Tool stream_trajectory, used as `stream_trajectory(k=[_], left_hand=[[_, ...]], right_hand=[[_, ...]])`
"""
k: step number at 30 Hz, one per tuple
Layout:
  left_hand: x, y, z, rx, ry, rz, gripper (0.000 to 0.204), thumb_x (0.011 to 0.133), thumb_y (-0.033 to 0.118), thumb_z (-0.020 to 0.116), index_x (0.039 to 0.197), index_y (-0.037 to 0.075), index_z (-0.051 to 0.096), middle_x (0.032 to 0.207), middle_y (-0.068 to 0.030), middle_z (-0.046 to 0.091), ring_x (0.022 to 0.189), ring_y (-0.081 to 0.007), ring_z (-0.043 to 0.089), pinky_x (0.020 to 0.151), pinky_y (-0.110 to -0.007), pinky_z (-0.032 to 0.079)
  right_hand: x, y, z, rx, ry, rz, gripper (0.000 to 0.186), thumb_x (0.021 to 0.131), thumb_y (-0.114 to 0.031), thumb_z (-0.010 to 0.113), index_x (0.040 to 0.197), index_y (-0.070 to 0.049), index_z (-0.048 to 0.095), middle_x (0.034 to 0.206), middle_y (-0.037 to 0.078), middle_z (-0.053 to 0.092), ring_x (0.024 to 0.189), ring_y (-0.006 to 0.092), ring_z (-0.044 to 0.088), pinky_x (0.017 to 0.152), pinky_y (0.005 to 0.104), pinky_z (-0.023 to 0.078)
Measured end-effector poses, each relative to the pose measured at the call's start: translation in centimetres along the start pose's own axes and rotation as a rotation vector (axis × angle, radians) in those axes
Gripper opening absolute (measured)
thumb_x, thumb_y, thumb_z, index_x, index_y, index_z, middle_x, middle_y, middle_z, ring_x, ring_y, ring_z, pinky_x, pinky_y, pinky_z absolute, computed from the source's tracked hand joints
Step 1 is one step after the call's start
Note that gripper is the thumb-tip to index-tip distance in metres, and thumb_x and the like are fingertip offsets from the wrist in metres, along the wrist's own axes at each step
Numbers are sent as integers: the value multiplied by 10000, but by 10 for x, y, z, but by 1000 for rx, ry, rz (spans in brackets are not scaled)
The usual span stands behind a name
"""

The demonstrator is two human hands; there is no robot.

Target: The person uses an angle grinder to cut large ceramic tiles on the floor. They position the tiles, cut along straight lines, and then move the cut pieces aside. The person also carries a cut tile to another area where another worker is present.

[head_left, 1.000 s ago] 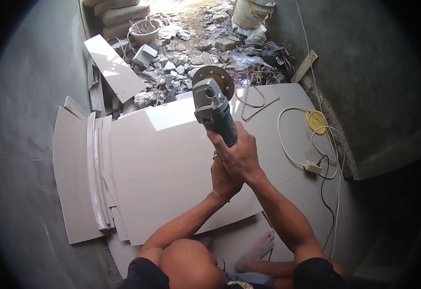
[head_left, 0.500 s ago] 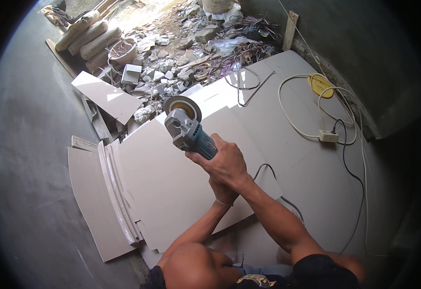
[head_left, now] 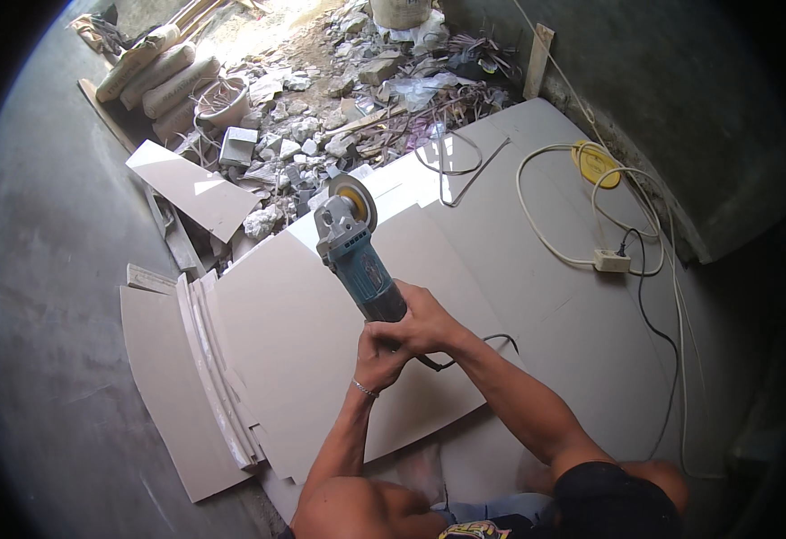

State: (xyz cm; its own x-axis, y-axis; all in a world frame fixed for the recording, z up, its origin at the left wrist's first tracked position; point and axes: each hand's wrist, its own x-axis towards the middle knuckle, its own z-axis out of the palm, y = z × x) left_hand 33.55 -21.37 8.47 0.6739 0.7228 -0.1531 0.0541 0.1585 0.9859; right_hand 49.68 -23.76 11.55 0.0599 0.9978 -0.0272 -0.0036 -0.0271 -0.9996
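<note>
An angle grinder (head_left: 361, 269) with a blue-green body and grey metal head is held up over a stack of pale flat boards (head_left: 285, 314). Its thin cutting disc (head_left: 355, 198), yellowish at the centre, points away from me. My right hand (head_left: 424, 321) wraps around the dark rear end of the grinder from the right. Closed against the same end from the left is my left hand (head_left: 381, 355), touching the right one; a bracelet circles that wrist. The grinder's dark cord (head_left: 438, 364) comes out below the hands. Some fingers are hidden.
Broken rubble (head_left: 298, 135) covers the ground beyond the boards. A yellow cord reel (head_left: 596, 164), pale cable and socket block (head_left: 612, 260) lie at right. Bent metal strips (head_left: 451, 180) rest on the far board edge. Filled sacks (head_left: 164, 81) and a bucket (head_left: 224, 103) stand far left.
Both hands have shifted back to the grinder's rear end, exposing more of its body. My left hand has come up from beneath the right. The disc has turned to a narrower angle.
</note>
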Motion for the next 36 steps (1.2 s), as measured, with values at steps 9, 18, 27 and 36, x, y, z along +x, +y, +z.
stream_trajectory(k=[9, 18, 27, 36], left_hand=[[90, 72, -107, 419, -348, -266, 282, 822, 164, 845, 989, -44, 752, 956, -112, 777, 931, -198, 730, 884, -342, 573], [226, 58, -94, 20, 139, -205, 442, 862, 243, 844, 1108, -77, 663, 941, -108, 713, 831, -189, 704, 787, -329, 590], [261, 18, -88, 5, 346, -176, 484, 832, 212, 895, 1110, -108, 662, 974, -145, 721, 780, -209, 730, 666, -325, 613], [267, -6, -97, -9, 352, -119, 443, 914, 258, 828, 1133, -74, 632, 962, -110, 709, 787, -164, 697, 703, -302, 590]], right_hand=[[74, 3, 14, -141, 315, 117, 556, 730, -328, 838, 1039, 77, 616, 905, 200, 735, 830, 308, 741, 793, 409, 590], [160, 27, -22, -394, 360, 266, 643, 742, -294, 896, 1122, 122, 585, 1028, 285, 723, 998, 420, 734, 895, 449, 596], [187, 62, -34, -343, 362, 370, 588, 683, -235, 899, 1093, 108, 654, 1089, 293, 723, 1036, 422, 732, 910, 448, 606], [196, 71, -37, -358, 366, 338, 450, 664, -194, 837, 956, 110, 678, 967, 306, 734, 954, 434, 746, 846, 444, 615]])
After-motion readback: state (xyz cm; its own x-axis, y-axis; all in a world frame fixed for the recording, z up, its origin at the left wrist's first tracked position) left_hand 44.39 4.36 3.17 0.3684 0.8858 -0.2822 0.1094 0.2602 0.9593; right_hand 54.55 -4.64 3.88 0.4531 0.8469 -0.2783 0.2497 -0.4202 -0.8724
